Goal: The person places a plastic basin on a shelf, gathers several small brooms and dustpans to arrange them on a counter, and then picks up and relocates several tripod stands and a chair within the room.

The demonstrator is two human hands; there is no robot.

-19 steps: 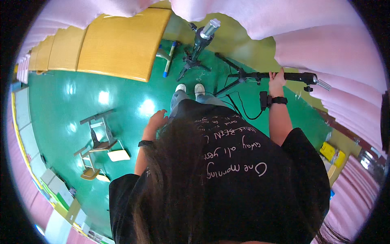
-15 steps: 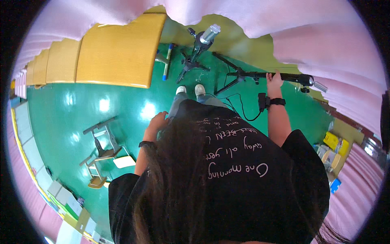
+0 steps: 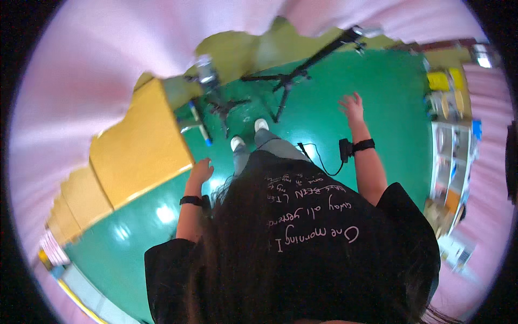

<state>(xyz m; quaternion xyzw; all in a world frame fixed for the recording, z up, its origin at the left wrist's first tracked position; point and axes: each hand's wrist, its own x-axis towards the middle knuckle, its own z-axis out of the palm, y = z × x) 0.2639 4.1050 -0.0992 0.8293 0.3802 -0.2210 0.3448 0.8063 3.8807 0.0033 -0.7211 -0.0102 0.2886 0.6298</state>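
My right hand (image 3: 352,107) is held out over the green floor, fingers spread and holding nothing. Just beyond it, a black tripod stand (image 3: 324,55) leans with its pole toward the far right, apart from the hand. Close to the near corner of a yellow-topped table (image 3: 143,151) is my left hand (image 3: 201,171). Its fingers are blurred but look loosely extended, with no object visible; I cannot tell whether it touches the table. A second black stand (image 3: 213,89) with a silver top stands between the table and the leaning tripod.
A black cable (image 3: 324,162) hangs from the box on my right wristband (image 3: 362,145). Pink curtains (image 3: 97,59) surround the area. White shelves (image 3: 450,156) with various items stand at the right. A metal bar with blue ends (image 3: 200,124) is beside the table.
My right hand has let go of the tripod, which now stands away at the far side. My view has turned right, and the table shows nearer my left hand.
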